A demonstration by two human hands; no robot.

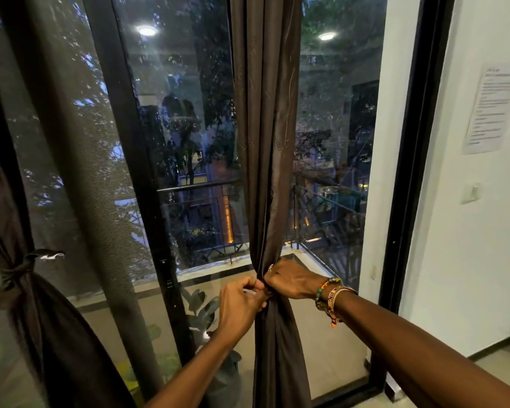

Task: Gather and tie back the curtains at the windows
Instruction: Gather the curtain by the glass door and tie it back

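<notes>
Middle curtain [267,142] hangs in front of the glass door [174,142], bunched at waist height. Right hand [292,279] grips round the bunch, left hand [240,303] pinches the cloth just beside it. Fabric looks thin, soft, light, probably a bit slick, so hold at the narrow waist. Left curtain [27,290] already tied

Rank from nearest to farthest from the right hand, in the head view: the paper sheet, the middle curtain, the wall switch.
1. Middle curtain, gripped by the right hand.
2. Wall switch, far to the right.
3. Paper sheet, higher, farther right.
</notes>
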